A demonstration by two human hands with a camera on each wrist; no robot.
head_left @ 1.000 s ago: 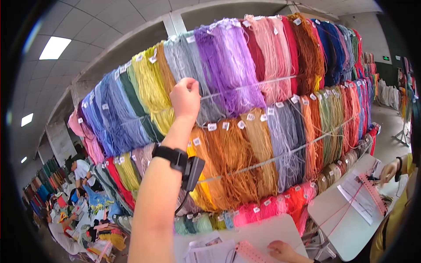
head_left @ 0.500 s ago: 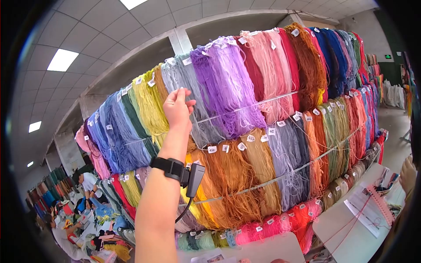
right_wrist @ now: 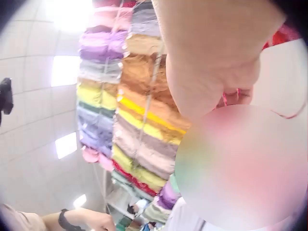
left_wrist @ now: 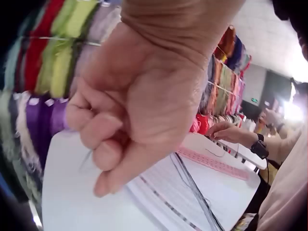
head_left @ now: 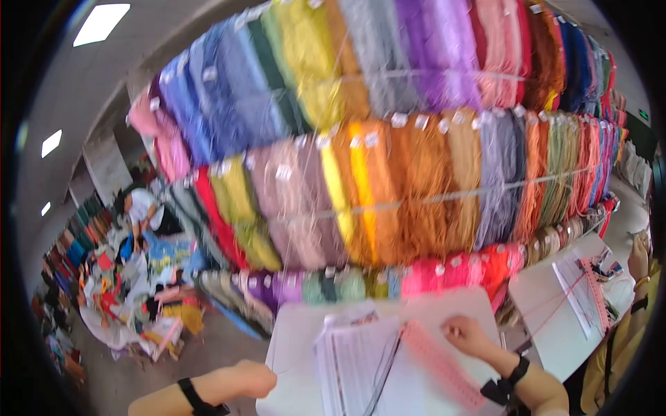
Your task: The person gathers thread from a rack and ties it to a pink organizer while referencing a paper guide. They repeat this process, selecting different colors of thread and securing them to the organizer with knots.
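My left hand (head_left: 243, 381) is at the white table's left edge, its fingers curled. In the left wrist view its thumb and fingertips pinch a thin grey thread (left_wrist: 85, 161), partly hidden by the hand. Over the table's right side, my right hand (head_left: 466, 336) has bent fingers, with a red thread (right_wrist: 224, 98) between them in the right wrist view. A pink strip with rows of holes (head_left: 440, 364) lies beside this hand. Dark and grey threads (head_left: 383, 371) hang from the strip's upper end across printed sheets (head_left: 341, 360).
Tied rows of coloured yarn skeins (head_left: 430, 166) stand behind the table (head_left: 295, 333). To the right, another table (head_left: 541, 298) carries papers and a second pink strip (head_left: 594, 291), with a person in yellow (head_left: 635, 326) beside it. A cloth heap (head_left: 139, 291) is at the left.
My left hand has come down from the upper skeins to the table's left edge. The head view has tilted downward, bringing the table and my right hand into fuller view.
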